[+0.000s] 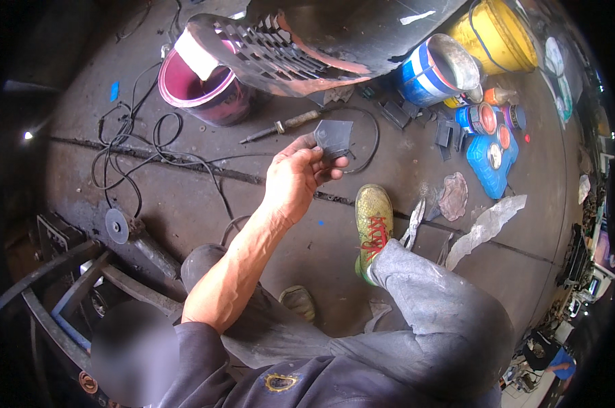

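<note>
My left hand is raised in front of me, its fingers closed on a thin dark grey piece of plastic with an angled outline. The thumb lies against the lower part of the piece, and the other fingers are partly hidden. Just beyond it on the floor lies a soldering iron with a long handle and a metal tip. Above that stands a large dark car bumper with slotted openings and reddish worn edges. My right hand does not appear in the picture.
A pink-lined bucket, a blue-and-white pail and a yellow bucket stand around the bumper. Dark plastic offcuts and a blue container lie right. Left are loose cables, an angle grinder and a chair.
</note>
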A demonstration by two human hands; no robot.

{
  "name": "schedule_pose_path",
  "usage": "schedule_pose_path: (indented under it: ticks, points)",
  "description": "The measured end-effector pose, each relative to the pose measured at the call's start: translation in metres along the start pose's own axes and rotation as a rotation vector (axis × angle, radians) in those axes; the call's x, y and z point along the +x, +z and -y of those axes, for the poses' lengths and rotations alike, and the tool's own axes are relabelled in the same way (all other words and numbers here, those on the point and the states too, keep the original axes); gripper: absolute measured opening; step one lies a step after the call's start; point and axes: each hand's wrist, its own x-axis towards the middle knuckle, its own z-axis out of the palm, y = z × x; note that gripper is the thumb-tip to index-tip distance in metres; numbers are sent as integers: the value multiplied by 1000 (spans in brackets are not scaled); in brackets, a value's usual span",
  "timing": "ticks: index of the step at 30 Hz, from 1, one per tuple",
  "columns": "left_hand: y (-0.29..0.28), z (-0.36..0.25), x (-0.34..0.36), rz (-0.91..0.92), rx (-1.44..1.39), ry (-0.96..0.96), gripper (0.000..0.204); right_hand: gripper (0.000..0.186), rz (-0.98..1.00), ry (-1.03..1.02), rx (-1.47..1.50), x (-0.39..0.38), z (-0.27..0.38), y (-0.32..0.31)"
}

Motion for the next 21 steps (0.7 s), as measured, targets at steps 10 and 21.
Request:
schedule_pose_path:
  ticks: [10, 21]
  points:
    - [25, -4, 13, 17, 37, 37, 23, 38, -79, -297, 209, -7, 9, 11]
    - [3, 52, 27, 227, 202, -90, 16, 45, -182, -746, 703, -80, 270, -82]
